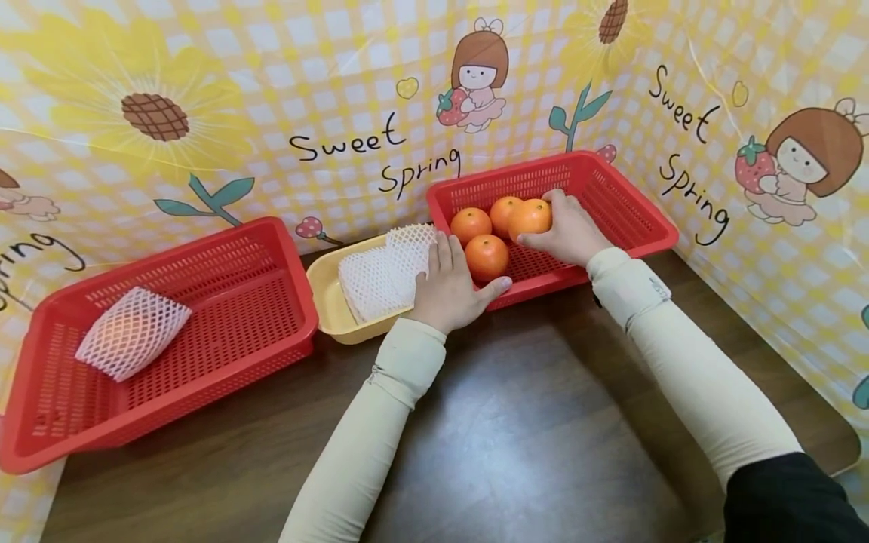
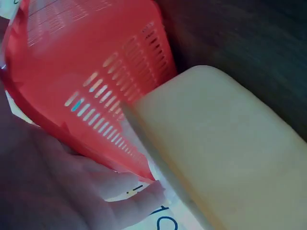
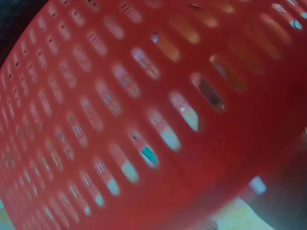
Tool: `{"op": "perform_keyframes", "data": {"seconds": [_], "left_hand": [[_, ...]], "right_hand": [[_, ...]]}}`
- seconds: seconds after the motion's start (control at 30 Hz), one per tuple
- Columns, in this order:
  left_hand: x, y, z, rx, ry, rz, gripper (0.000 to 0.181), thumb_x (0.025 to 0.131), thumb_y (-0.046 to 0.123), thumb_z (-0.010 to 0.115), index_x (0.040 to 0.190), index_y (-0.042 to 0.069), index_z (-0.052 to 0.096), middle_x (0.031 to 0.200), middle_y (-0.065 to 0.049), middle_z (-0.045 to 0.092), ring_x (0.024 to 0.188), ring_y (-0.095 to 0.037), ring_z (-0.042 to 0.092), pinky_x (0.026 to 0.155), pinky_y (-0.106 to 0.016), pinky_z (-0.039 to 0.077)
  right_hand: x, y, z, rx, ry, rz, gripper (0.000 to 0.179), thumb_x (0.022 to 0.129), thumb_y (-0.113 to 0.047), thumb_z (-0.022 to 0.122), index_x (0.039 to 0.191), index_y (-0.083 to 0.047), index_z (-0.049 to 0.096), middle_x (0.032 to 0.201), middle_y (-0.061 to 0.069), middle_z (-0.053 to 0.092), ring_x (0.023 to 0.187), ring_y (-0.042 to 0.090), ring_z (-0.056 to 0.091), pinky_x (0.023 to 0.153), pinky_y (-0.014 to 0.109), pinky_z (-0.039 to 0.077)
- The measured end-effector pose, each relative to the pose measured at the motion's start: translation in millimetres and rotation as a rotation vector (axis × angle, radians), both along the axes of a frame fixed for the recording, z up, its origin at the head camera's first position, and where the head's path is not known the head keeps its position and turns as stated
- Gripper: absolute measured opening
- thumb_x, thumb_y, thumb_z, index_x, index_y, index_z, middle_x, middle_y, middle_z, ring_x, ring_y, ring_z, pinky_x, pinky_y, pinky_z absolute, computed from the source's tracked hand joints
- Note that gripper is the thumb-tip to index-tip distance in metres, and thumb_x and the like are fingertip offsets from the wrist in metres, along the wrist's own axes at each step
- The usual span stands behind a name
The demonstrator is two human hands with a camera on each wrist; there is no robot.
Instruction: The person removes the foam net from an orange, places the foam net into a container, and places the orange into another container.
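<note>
My right hand (image 1: 572, 230) reaches into the right red basket (image 1: 631, 245) and grips an orange (image 1: 531, 218), thumb at its near side and fingers behind. Beside it lie three more oranges (image 1: 486, 258). My left hand (image 1: 446, 292) lies with fairly straight fingers by the white foam net sleeves (image 1: 376, 279), its thumb stretched toward the basket's near rim. Those sleeves sit in a yellow tray (image 1: 329, 302). Whether the fingertips touch them is unclear. In the left wrist view, fingers (image 2: 134, 206) show below the tray wall (image 2: 225, 143). Basket slots (image 3: 163, 129) fill the right wrist view.
A second red basket (image 1: 204, 400) stands at the left, holding one fruit in a white foam net (image 1: 133, 333). The baskets and tray stand in a row on a dark wooden table (image 1: 516, 422). A yellow checked cloth (image 1: 353, 68) hangs behind them.
</note>
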State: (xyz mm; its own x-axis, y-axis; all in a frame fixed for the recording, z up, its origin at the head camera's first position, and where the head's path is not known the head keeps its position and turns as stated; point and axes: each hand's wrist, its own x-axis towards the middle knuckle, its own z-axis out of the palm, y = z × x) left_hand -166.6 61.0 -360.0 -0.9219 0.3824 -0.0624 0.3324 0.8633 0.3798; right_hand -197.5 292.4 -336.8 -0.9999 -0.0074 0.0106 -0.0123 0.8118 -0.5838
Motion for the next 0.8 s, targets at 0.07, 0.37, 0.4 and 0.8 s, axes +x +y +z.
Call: {"op": "perform_keyframes", "data": {"seconds": [0.07,0.37,0.4,0.8], "left_hand": [[0.7,0.4,-3.4,-0.004,0.012,0.007,0.115,0.09,0.08,0.042,0.16,-0.001,0.002,0.167,-0.019,-0.007,0.153,-0.034,-0.001,0.113,-0.062,0.023],[1.5,1.7,-4.6,-0.023,0.044,0.002,0.113,0.089,0.081,0.04,0.161,0.0,0.006,0.167,-0.019,-0.002,0.153,-0.033,0.002,0.115,-0.06,0.02],[1.6,1.9,-4.3,-0.022,0.045,0.003,0.113,0.089,0.081,0.04,0.161,0.0,0.006,0.167,-0.019,-0.002,0.153,-0.033,0.003,0.115,-0.06,0.02],[1.9,2.1,-5.8,-0.028,0.037,0.009,0.113,0.09,0.08,0.04,0.16,0.0,0.006,0.167,-0.018,-0.002,0.152,-0.036,0.009,0.115,-0.06,0.02]], "right_hand": [[-7.3,0,-5.3,0.047,-0.04,0.004,0.081,0.085,-0.037,0.079,0.139,0.005,0.037,0.123,0.024,0.051,0.107,0.038,0.054,0.094,0.053,0.045],[-23.8,-1,-20.2,0.151,-0.244,0.058,0.089,0.084,-0.032,0.079,0.146,0.007,0.029,0.133,0.029,0.052,0.12,0.041,0.052,0.106,0.053,0.038],[-24.9,-1,-20.4,0.156,-0.254,0.064,0.09,0.085,-0.031,0.079,0.146,0.008,0.027,0.134,0.03,0.051,0.121,0.041,0.051,0.107,0.053,0.037],[-28.4,-2,-22.6,0.207,-0.273,0.099,0.094,0.087,-0.033,0.078,0.151,0.008,0.022,0.14,0.032,0.045,0.13,0.044,0.045,0.111,0.054,0.032]]}}
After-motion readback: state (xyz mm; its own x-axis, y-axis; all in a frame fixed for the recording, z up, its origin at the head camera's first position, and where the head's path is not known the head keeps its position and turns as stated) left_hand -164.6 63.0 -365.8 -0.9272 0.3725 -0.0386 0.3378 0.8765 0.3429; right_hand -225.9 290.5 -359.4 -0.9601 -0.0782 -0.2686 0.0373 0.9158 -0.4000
